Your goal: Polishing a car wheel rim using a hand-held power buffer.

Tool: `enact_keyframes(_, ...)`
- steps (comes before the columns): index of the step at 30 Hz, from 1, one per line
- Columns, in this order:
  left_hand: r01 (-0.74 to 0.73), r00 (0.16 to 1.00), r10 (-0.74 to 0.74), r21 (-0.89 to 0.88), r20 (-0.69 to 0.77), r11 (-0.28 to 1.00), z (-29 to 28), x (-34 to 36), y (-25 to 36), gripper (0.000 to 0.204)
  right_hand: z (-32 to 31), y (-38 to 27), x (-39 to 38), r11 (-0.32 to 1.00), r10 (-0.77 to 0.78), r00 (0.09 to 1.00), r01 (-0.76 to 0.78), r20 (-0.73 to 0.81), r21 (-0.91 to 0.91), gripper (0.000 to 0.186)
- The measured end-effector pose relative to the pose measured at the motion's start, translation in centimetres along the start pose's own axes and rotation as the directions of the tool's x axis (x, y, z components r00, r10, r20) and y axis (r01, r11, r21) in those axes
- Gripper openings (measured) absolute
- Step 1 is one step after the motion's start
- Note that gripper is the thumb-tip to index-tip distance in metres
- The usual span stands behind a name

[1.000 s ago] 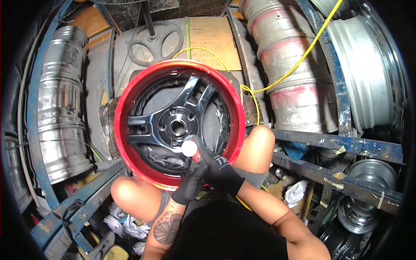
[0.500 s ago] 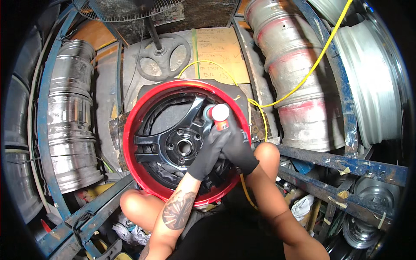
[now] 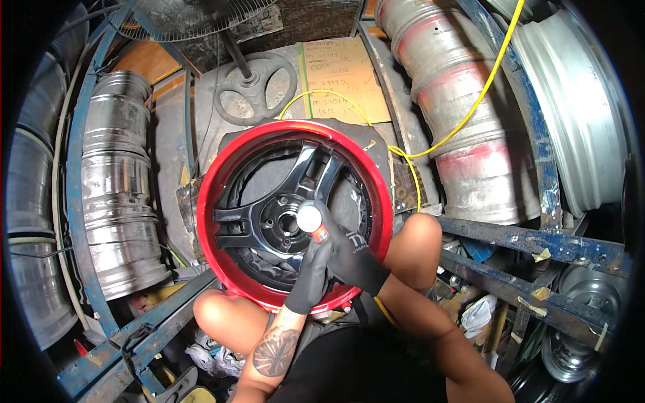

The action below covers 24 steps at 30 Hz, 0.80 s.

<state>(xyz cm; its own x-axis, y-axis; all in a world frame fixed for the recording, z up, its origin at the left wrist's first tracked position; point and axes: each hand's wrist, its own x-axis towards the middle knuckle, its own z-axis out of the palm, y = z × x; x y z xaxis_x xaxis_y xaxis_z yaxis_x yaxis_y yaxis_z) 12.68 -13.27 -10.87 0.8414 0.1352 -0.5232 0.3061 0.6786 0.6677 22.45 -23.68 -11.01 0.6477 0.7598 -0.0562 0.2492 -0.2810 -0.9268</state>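
A wheel rim (image 3: pixel 209 201) with a glossy red outer lip and black spokes lies face up between my knees. Both my hands, in black gloves, are together over its lower right part. My right hand (image 3: pixel 351 254) is closed round a small air sander with a red body and a round white head (image 3: pixel 310 219). Pressed against it from the left, my left hand (image 3: pixel 313 272) grips the same tool, its fingers partly hidden. The sander's head covers the right side of the hub; its working face is out of sight. Dark cloth shows behind the spokes.
A yellow air hose (image 3: pixel 470 127) loops behind the rim and up the right side. Stacked bare metal wheels stand left (image 3: pixel 119 188) and right (image 3: pixel 463 114) within blue steel frames (image 3: pixel 537 242). A fan base (image 3: pixel 255 91) and marked cardboard (image 3: pixel 342 80) lie beyond the rim.
Both hands have brought the sander from the upper right spoke down and left, towards the hub. The view has shifted slightly, and the wheel rim stays in place.
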Motion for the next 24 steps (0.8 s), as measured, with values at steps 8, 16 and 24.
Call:
enact_keyframes(8, 0.017, 0.993, -0.059, 0.368, 0.104, 0.93, 1.7, -4.2, -1.9, 0.059, 0.1, 0.3, -7.4, 0.93, 0.171, 0.983, -0.139, -0.066, 0.339, 0.083)
enact_keyframes(16, -0.021, 0.987, -0.074, 0.578, 0.14, 0.816, 2.6, -1.8, -1.8, 0.048, 0.7, 2.6, -8.2, 0.828, 0.439, 0.884, -0.329, -0.158, 0.455, 0.066)
enact_keyframes(24, -0.429, 0.903, 0.141, 0.834, 0.406, 0.348, 0.6, 2.1, -1.0, 0.044, 1.2, 3.9, -4.3, 0.819, 0.429, 0.861, -0.244, -0.273, 0.519, 0.055)
